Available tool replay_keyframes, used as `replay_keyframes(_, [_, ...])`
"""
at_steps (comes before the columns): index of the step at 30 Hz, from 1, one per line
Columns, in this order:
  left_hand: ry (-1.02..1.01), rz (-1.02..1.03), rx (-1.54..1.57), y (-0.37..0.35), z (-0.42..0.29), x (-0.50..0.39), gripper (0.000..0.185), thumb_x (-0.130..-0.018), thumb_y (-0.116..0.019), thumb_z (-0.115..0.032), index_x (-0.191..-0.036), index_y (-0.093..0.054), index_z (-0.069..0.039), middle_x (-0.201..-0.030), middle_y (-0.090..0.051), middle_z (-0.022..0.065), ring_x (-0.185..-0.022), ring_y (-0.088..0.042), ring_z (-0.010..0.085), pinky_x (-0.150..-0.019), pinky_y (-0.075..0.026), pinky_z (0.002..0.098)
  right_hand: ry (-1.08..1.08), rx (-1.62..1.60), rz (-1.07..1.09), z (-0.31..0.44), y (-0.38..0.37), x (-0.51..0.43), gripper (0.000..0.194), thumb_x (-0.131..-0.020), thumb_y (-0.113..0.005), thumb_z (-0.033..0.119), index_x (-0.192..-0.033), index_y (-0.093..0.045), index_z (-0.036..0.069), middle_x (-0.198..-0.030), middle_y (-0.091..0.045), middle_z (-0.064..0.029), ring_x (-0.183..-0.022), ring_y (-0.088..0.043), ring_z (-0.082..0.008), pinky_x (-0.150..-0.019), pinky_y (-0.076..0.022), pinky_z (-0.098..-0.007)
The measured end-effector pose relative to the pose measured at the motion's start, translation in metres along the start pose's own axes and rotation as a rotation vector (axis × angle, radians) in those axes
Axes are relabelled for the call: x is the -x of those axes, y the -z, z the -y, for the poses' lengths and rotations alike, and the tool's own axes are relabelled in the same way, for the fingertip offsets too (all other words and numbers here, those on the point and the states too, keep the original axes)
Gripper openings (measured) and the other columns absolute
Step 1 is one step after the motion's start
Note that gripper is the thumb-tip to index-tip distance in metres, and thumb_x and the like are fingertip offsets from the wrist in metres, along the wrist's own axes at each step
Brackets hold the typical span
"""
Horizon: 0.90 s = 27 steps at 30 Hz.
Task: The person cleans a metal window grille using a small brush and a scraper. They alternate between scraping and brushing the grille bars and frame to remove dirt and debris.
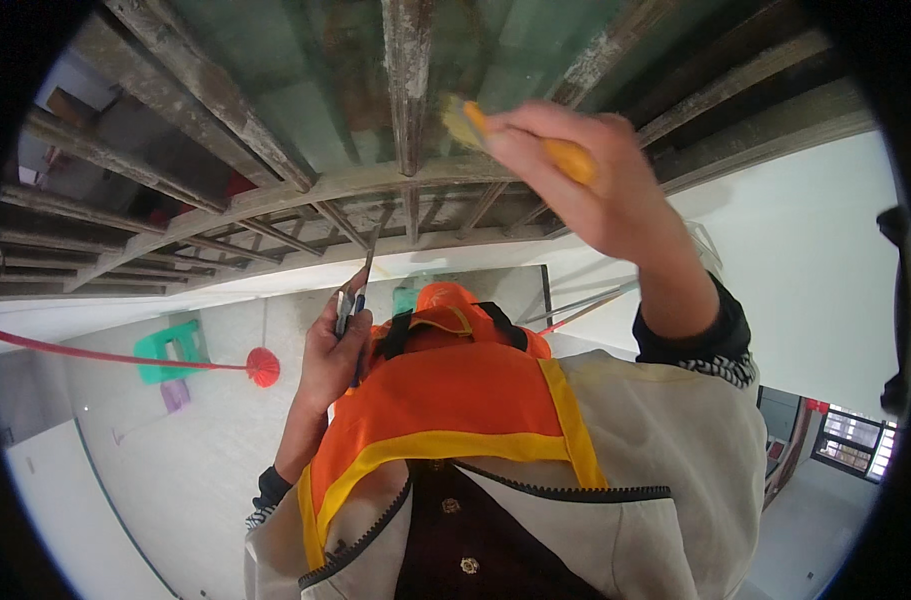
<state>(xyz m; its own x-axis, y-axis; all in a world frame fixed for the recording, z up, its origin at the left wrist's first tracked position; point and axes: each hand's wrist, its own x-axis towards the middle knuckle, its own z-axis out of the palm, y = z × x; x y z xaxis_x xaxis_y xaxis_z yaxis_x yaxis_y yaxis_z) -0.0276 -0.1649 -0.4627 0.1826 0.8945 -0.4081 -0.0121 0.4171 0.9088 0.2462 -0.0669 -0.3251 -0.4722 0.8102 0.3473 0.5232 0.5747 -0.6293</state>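
Observation:
My right hand (575, 172) is closed around the orange handle of a brush (463, 124), whose pale bristles are beside a dusty upright bar of the window lattice (406, 90). Whether the bristles touch the bar cannot be told. Lower and to the left, my left hand (335, 345) holds a scraper or knife with a thin metal blade (371, 251) pointing up, along with another tool whose kind is unclear. Glass (320, 97) lies behind the weathered bars. An orange apron with yellow edging (455, 390) covers my chest.
Below the lattice, a green plastic stool (171, 352) stands on the pale floor near a long red pole ending in a round red head (263, 367). Another green item (405, 300) and several poles (590, 304) are beyond my body. A white wall (800, 255) rises at the right.

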Motion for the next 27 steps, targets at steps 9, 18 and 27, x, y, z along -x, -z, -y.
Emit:
replay_keyframes(9, [-0.304,0.050,-0.757,0.001,-0.015,-0.019,0.048,-0.087,-0.054,-0.008,-0.134,-0.045,-0.009,-0.067,-0.060,0.0095,-0.061,-0.062,0.0176,-0.058,-0.050,0.0316,-0.342,0.062,0.158,0.002,0.029,0.051,0.018,-0.090,-0.058,0.013,-0.083,-0.059,-0.003,-0.073,-0.057,-0.0112,-0.063,-0.052,-0.0186,-0.058,-0.0417,-0.0276])
replay_keyframes(18, [-0.375,0.191,-1.412,-0.101,-0.086,-0.075,0.062,-0.082,-0.050,-0.012,-0.140,-0.032,-0.008,-0.074,-0.064,0.0236,-0.069,-0.065,0.0394,-0.063,-0.052,0.0503,-0.456,-0.267,-0.181,-0.024,0.015,0.115,0.021,-0.095,-0.050,0.016,-0.090,-0.064,0.001,-0.100,-0.067,-0.0118,-0.099,-0.063,-0.0211,-0.081,-0.0456,-0.0267])
replay_keyframes(27, [-0.323,0.155,-1.234,-0.085,-0.065,-0.078,0.060,-0.079,-0.050,-0.009,-0.136,-0.035,0.001,-0.070,-0.063,0.0247,-0.068,-0.064,0.0415,-0.068,-0.051,0.0501,-0.366,-0.409,-0.432,-0.033,0.012,0.132,0.031,-0.096,-0.052,0.027,-0.091,-0.063,-0.003,-0.094,-0.067,-0.0094,-0.097,-0.062,-0.0164,-0.077,-0.0460,-0.0256])
